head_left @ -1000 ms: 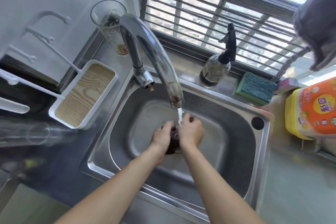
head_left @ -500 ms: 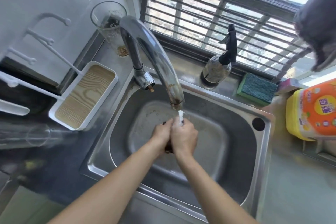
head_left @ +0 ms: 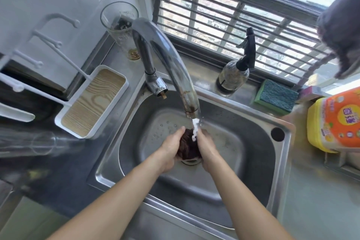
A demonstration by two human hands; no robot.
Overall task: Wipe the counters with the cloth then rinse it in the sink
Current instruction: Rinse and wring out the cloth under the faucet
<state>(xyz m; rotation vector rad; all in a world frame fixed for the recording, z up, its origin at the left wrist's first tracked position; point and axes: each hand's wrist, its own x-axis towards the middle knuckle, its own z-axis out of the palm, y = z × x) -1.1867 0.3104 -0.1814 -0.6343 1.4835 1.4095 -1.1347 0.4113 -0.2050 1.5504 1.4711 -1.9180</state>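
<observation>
A dark, wet cloth [head_left: 187,148] is bunched between my two hands inside the steel sink [head_left: 259,163], just above the drain. My left hand [head_left: 171,149] grips its left side and my right hand [head_left: 207,149] grips its right side. Water runs from the curved chrome faucet [head_left: 169,64] straight onto the top of the cloth. Most of the cloth is hidden between my palms.
A white tray with a wood-grain base [head_left: 93,101] and a tall glass [head_left: 121,29] stand left of the sink. Behind the sink are a spray bottle [head_left: 236,68] and a green sponge [head_left: 276,96]. A yellow-orange detergent jug [head_left: 335,121] stands at the right. A grey cloth [head_left: 342,31] hangs upper right.
My hands were pressed together over the cloth half a second ago. They have since parted and dropped a little lower, so more of the dark cloth shows under the water.
</observation>
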